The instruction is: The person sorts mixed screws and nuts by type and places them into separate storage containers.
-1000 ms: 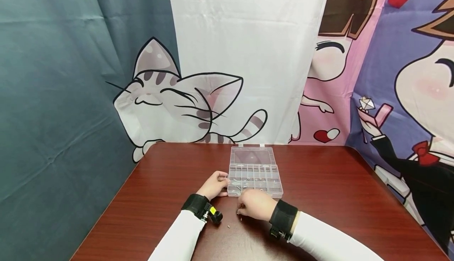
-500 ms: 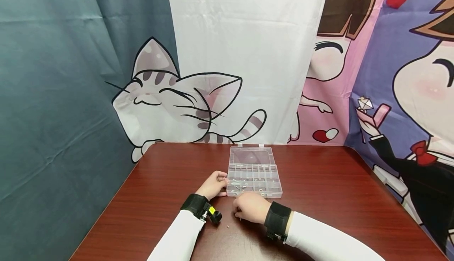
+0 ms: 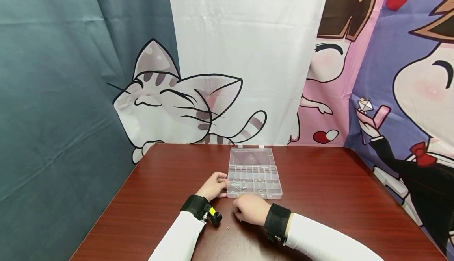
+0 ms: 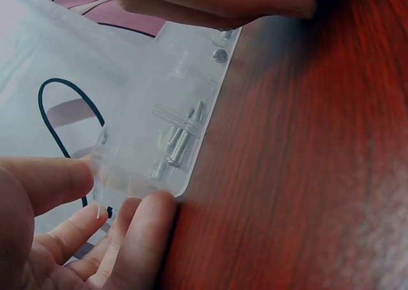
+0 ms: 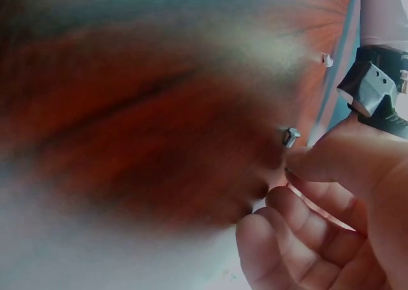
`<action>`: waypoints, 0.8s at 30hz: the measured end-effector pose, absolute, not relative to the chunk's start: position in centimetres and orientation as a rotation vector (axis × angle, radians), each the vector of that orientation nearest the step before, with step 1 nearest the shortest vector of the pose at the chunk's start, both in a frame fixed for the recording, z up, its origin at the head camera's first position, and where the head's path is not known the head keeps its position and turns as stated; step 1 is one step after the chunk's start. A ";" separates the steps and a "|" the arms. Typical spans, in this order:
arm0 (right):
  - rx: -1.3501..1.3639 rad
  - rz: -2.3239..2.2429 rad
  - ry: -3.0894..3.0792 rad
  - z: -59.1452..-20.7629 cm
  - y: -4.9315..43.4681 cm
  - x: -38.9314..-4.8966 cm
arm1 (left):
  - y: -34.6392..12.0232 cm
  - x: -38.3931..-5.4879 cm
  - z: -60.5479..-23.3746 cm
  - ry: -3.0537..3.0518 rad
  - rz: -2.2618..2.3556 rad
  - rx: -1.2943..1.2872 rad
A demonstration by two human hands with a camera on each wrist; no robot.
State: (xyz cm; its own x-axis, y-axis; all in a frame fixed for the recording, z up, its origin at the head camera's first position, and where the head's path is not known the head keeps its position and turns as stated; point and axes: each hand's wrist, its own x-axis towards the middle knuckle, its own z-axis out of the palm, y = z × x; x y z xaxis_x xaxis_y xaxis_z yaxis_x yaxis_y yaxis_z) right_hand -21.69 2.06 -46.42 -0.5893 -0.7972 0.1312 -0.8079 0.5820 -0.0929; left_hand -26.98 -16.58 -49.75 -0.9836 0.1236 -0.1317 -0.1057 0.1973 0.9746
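A clear plastic compartment box [image 3: 271,194] lies on the table with its lid folded back. Several long screws [image 4: 181,146] lie in its near-left compartment. My left hand [image 3: 213,186] holds the box's left side, thumb and fingers around the corner in the left wrist view. My right hand [image 3: 251,209] is low over the table in front of the box, fingers curled and thumb and index tips together. Right at those tips is a small bolt [image 5: 291,137]; I cannot tell whether anything is pinched there. A second bolt [image 3: 228,228] lies closer to the body.
The brown wooden table [image 3: 330,190] extends to both sides. A printed cloth [image 3: 283,56] with a cartoon cat hangs behind its far edge. Small rings or nuts [image 3: 261,192] sit in other compartments. Each wrist wears a black strap [image 3: 278,221] with a camera.
My right hand has shifted a little left, onto the nearer bolt's spot, mostly in the first half second. My left hand stays at the box, which looks unmoved.
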 end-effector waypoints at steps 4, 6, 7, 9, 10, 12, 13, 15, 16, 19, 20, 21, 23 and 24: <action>1.361 0.297 -2.745 -46.4 2.4 -21.9 | -16.5 -27.1 -49.8 2.282 1.877 0.015; 1.353 0.362 -2.743 -46.3 2.7 -22.1 | -16.5 -27.1 -49.8 2.283 1.872 0.013; 1.346 0.398 -2.741 -46.2 2.8 -22.2 | -16.5 -27.1 -49.8 2.286 1.869 0.013; 1.329 0.468 -2.722 -45.9 3.2 -22.4 | -16.6 -27.1 -49.8 2.282 1.870 0.013; 1.318 0.497 -2.705 -45.8 3.4 -22.5 | -16.6 -27.1 -49.8 2.282 1.869 0.016; 1.287 0.552 -2.684 -45.4 3.9 -22.8 | -16.6 -27.2 -49.8 2.285 1.871 0.033; 1.272 0.569 -2.675 -45.3 4.2 -23.0 | -16.6 -27.2 -49.9 2.284 1.873 0.033; 1.229 0.598 -2.663 -45.1 4.7 -23.5 | -16.6 -27.2 -49.9 2.286 1.876 0.027; 1.204 0.611 -2.661 -45.0 5.0 -23.8 | -16.6 -27.2 -50.0 2.290 1.876 0.023; 1.106 0.642 -2.668 -45.0 6.1 -25.0 | -16.7 -27.2 -50.0 2.292 1.876 0.018; 1.064 0.641 -2.674 -45.1 6.6 -25.4 | -16.7 -27.2 -50.0 2.290 1.876 0.019; 1.027 0.651 -2.677 -45.2 7.0 -25.8 | -16.7 -27.2 -49.9 2.287 1.876 0.023; 0.949 0.671 -2.695 -45.4 8.0 -26.6 | -16.6 -27.2 -49.9 2.282 1.873 0.030; 0.915 0.674 -2.701 -45.5 8.5 -27.0 | -16.6 -27.2 -49.9 2.282 1.871 0.029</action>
